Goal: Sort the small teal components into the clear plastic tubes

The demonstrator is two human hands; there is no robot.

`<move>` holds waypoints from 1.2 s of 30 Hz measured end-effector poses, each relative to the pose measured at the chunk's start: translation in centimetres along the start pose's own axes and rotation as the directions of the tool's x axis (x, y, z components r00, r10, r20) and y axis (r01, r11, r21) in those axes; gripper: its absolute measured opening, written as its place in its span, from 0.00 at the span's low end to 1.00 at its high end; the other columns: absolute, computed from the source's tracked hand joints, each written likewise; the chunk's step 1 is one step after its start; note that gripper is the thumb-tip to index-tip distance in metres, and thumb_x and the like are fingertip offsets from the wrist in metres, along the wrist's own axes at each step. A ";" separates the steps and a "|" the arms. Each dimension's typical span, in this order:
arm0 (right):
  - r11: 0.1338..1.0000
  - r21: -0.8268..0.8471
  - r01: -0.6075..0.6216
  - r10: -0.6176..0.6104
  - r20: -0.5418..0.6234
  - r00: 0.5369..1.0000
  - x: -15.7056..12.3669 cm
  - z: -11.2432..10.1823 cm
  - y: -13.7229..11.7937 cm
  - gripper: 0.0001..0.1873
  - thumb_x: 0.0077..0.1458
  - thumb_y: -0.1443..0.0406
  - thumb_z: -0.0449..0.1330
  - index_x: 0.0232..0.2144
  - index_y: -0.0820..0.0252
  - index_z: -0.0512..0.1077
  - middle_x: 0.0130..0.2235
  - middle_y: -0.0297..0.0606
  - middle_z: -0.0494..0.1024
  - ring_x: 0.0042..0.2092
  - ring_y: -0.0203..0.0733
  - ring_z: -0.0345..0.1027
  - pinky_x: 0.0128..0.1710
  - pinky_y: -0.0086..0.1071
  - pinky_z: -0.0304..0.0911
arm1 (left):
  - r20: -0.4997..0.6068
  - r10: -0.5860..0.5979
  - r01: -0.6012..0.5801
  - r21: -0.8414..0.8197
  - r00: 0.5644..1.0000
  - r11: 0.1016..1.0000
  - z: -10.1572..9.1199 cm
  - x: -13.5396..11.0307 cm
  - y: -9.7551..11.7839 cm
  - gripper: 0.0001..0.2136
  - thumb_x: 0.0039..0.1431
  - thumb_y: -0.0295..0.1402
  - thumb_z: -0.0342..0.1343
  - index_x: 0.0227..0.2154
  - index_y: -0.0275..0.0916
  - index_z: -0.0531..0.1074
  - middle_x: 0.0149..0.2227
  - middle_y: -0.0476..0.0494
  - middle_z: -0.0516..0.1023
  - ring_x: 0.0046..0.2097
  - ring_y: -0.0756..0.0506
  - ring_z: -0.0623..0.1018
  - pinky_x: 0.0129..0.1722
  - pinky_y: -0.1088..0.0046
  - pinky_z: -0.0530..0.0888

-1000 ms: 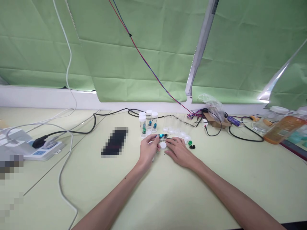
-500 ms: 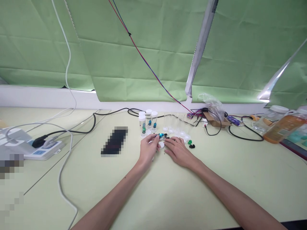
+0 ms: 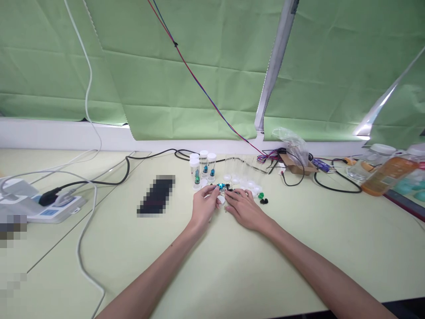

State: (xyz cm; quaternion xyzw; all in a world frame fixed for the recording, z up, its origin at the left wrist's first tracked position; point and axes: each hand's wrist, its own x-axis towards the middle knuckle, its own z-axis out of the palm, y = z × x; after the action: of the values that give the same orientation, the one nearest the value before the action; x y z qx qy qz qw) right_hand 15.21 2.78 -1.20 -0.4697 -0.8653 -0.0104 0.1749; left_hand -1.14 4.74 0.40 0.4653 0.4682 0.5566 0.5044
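Note:
Both my hands rest on the pale green table, fingertips meeting over a small cluster of blue and black parts [image 3: 223, 188]. My left hand [image 3: 203, 205] pinches at the blue part with thumb and fingers. My right hand [image 3: 241, 208] lies low with its fingers curled onto the same cluster. A white cap [image 3: 221, 200] sits between the hands. Just behind stand three capped clear vials [image 3: 202, 166] holding blue and green pieces. Several loose white caps [image 3: 246, 183] and empty clear vials [image 3: 237, 165] lie beyond my right hand. Small green and black pieces [image 3: 262, 198] lie to its right.
A blurred dark object [image 3: 156, 201] lies left of my hands. A white power strip [image 3: 49, 207] with black and white cables sits at far left. Tangled wires, a plastic bag and a small box [image 3: 295, 165] are at the back; bottles and jars [image 3: 385, 173] stand at right.
My hands have crept slightly farther from me and closed in on the small parts; the white cap between them is more covered. The view shifted a little.

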 end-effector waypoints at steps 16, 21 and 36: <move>0.995 0.097 -0.012 0.018 -0.063 0.998 0.1 0.0 0.4 0.15 0.67 0.64 0.47 0.48 0.58 0.71 0.54 0.44 0.71 0.55 0.49 0.58 0.54 0.47 0.52 | 0.001 0.008 -0.008 0.011 1.000 1.000 -0.1 0.2 -0.3 0.19 0.46 0.44 0.63 0.34 0.33 0.76 0.30 0.44 0.76 0.22 0.51 0.72 0.20 0.74 0.68; 0.985 0.165 -0.042 0.058 -0.094 0.994 0.2 0.3 0.8 0.15 0.67 0.65 0.47 0.46 0.58 0.72 0.50 0.44 0.74 0.53 0.47 0.60 0.52 0.45 0.54 | 0.003 0.010 -0.010 -0.002 1.000 1.000 -0.1 0.3 -0.2 0.19 0.44 0.45 0.64 0.33 0.33 0.76 0.29 0.44 0.76 0.21 0.51 0.71 0.20 0.74 0.67; 0.980 0.172 -0.098 0.119 -0.121 0.986 0.1 0.7 0.8 0.10 0.65 0.66 0.51 0.45 0.57 0.70 0.44 0.43 0.73 0.49 0.48 0.61 0.49 0.42 0.55 | -0.012 0.001 -0.001 0.013 1.000 1.000 0.1 -0.1 0.3 0.18 0.46 0.43 0.63 0.34 0.32 0.76 0.28 0.45 0.75 0.21 0.51 0.71 0.20 0.74 0.67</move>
State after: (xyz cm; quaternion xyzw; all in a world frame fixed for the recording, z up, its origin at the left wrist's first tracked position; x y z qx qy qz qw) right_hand 15.61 3.46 -1.93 -0.4984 -0.8229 0.0403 0.2697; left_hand -1.11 4.65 0.68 0.4653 0.4747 0.5566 0.4984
